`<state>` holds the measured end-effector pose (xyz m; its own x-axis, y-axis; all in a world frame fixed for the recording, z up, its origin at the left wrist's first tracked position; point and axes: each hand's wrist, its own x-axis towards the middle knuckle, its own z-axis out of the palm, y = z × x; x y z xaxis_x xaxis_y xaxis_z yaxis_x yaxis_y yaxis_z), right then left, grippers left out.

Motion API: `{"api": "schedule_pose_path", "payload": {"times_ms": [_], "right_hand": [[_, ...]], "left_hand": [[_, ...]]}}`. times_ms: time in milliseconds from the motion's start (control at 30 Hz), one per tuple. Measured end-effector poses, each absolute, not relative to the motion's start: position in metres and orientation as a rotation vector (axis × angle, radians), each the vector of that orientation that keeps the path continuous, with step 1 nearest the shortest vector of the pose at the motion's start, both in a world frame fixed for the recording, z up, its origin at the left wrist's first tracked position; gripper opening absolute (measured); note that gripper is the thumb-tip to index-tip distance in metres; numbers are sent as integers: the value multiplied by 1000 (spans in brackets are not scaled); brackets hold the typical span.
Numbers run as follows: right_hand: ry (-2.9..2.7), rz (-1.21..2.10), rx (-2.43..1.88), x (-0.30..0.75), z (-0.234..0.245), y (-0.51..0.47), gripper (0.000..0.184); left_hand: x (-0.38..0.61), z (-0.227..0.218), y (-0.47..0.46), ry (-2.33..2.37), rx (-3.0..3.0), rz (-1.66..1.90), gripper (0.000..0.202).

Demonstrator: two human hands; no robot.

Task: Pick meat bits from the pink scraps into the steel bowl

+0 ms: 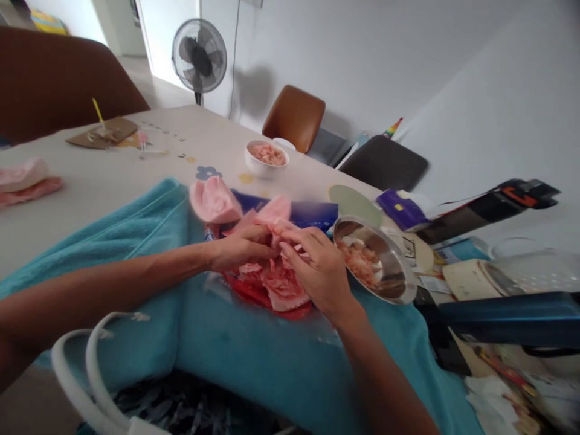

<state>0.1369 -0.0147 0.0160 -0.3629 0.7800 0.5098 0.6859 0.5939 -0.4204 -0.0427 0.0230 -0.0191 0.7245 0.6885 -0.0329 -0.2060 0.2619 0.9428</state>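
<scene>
My left hand is closed in a pinch on a pink fruit piece, which looks like pomelo. My right hand grips the same pomelo piece from the other side, its fingers curled toward the left thumb. Beneath both hands lies a heap of torn pink membrane on red and clear plastic. Thick pink peel rests just beyond my left hand. Right of my right hand, a tilted steel bowl contains pink pulp pieces and whitish bits.
A turquoise towel covers the near table. Farther back stands a white bowl of pink pulp. More peel lies at left, near cardboard. Boxes and containers crowd the right side. White looped tubing is close in front.
</scene>
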Motion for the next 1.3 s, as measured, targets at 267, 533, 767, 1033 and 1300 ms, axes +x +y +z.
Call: {"api": "schedule_pose_path", "payload": {"times_ms": [267, 533, 767, 1033, 1300], "right_hand": [[-2230, 57, -1190, 139, 15, -12, 12], [-2322, -348, -1174, 133, 3, -12, 18], [-2367, -709, -1011, 126, -5, -11, 28], [-2392, -726, -986, 123, -11, -13, 29], [-2379, -755, -1009, 126, 0, -16, 25]], "left_hand": [[-40, -17, 21, 492, 1045, 658, 23], [-33, -19, 18, 568, 964, 714, 25], [-30, -19, 17, 622, 714, 738, 6], [-27, -16, 10, 794, 685, 847, 13], [-32, -9, 18, 821, 808, 787, 16]]}}
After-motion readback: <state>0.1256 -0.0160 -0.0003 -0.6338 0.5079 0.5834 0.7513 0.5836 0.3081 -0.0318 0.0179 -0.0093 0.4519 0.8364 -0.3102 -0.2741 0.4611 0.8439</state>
